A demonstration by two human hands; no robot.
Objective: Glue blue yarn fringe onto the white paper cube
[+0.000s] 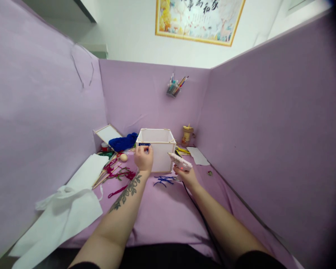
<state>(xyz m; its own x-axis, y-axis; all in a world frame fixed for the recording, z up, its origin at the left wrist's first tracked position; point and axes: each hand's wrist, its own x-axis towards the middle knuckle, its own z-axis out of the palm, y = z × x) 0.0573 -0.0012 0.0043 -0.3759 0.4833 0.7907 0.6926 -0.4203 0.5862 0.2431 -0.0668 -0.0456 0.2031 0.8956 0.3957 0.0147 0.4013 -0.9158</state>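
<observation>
A white open-topped box (162, 158) with pale wooden edging stands in the middle of the table. Short dark blue yarn pieces (144, 144) form a row along its upper front edge at the left. My left hand (143, 158) is at that row, fingers pinched together; what lies between the fingertips is too small to tell. In my right hand (188, 178) is a white glue gun (182, 161), a small red light showing on it, its nozzle pointing left in front of the box's right side. Cut blue yarn strands (164, 181) lie on the cloth below the box.
At the left are a blue yarn bundle (123, 142), magenta yarn (124, 172), wooden sticks (100, 179) and white fabric (72, 205). A brown-and-yellow cup (187, 134) stands behind at the right, near a white sheet (198, 156). The gun's black cord (197, 209) runs toward me.
</observation>
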